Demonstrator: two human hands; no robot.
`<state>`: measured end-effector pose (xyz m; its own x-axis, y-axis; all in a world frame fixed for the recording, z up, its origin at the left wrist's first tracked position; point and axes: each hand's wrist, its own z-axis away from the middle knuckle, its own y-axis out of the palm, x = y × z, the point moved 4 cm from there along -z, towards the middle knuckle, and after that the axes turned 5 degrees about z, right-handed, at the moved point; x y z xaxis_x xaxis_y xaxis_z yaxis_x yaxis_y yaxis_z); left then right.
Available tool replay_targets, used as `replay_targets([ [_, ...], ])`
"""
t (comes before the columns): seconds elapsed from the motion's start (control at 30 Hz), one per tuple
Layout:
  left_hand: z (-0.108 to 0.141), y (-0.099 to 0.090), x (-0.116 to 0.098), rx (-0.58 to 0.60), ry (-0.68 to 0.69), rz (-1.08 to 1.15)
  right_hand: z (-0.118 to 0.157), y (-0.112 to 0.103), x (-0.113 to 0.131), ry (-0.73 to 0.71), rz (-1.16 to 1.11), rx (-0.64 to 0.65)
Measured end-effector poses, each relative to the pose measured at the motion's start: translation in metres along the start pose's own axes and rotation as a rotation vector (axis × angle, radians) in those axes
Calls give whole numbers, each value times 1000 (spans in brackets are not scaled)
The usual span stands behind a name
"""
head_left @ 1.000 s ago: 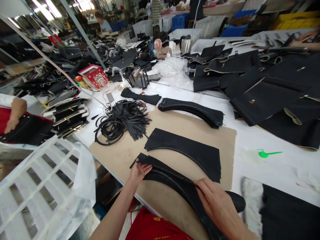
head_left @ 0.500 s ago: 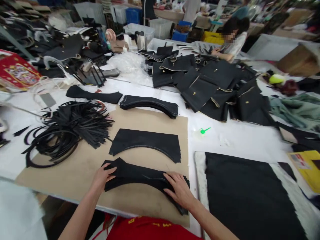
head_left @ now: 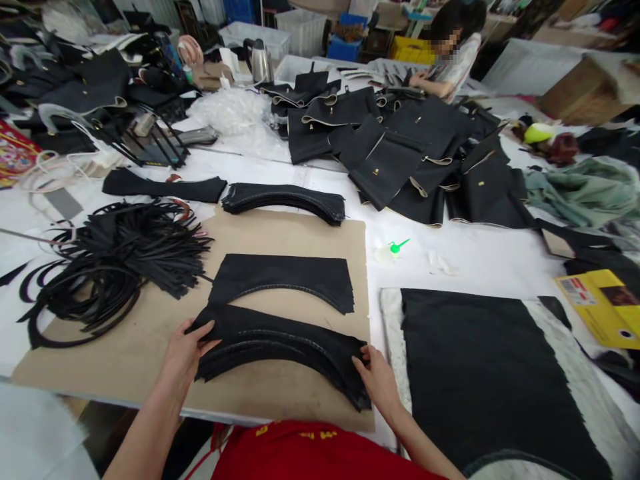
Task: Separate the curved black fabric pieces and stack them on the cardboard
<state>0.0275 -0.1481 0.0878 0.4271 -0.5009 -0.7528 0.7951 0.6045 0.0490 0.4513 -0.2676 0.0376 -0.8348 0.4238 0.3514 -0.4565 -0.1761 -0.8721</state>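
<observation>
A black curved fabric piece [head_left: 280, 327] lies over a stack of like pieces [head_left: 273, 363] close in front of me. My left hand [head_left: 183, 350] pinches its left end between thumb and fingers. At the opposite end, my right hand [head_left: 377, 377] has its fingers closed on the right corner. The piece's arched lower edge shows a stitched or ridged line. Just beyond it, another stack of black pieces with an arched cut-out [head_left: 285, 277] rests on the brown board [head_left: 140, 360].
Bundled black strips [head_left: 135, 247] lie left. Farther back are a curved black stack [head_left: 285, 200] and a heap of black leather panels [head_left: 395, 147]. Right of the board are black cloth on white backing [head_left: 475, 360], a green applicator [head_left: 396, 248] and a yellow box [head_left: 600, 307]. A co-worker [head_left: 450, 53] sits across.
The top piece, bunched before, is now spread out and shifted slightly away from me, baring the stack's front edge. My right hand has moved from its top to its right end.
</observation>
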Motion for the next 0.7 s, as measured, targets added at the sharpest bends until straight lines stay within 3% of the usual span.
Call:
replay_targets([
  [0.17, 7, 8, -4, -18, 42, 6, 2, 2, 18, 27, 272, -41],
  [0.3, 7, 8, -8, -30, 37, 10, 2, 4, 27, 65, 326, -96],
  [0.53, -1, 13, -9, 32, 23, -18, -5, 6, 28, 302, 193, 99],
  [0.7, -3, 13, -7, 57, 13, -68, -8, 2, 32, 221, 262, 90],
])
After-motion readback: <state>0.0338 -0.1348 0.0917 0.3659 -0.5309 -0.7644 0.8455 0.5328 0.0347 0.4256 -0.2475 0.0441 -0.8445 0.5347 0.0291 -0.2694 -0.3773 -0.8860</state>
